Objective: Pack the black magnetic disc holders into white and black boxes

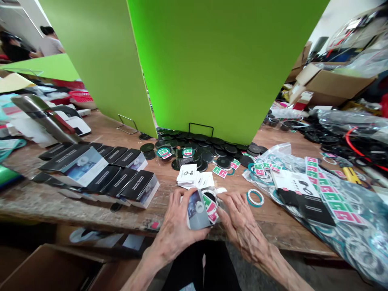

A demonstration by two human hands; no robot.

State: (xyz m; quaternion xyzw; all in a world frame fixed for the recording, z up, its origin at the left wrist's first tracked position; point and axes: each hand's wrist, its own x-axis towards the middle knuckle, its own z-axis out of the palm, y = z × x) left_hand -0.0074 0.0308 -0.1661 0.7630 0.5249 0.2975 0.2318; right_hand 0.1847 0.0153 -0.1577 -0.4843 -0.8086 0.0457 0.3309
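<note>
One carton, likely light and crushable, best held by its edges: my left hand grips it at six o'clock on the desk; whether my right hand grips, I can't tell.

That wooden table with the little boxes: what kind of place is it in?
Probably a packing workshop: the left hand holds a small box, similar boxes sit stacked, and black discs lie in a pile.

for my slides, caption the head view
Left hand holding a small printed box, right hand beside it, stacked boxes on the bench.
</note>
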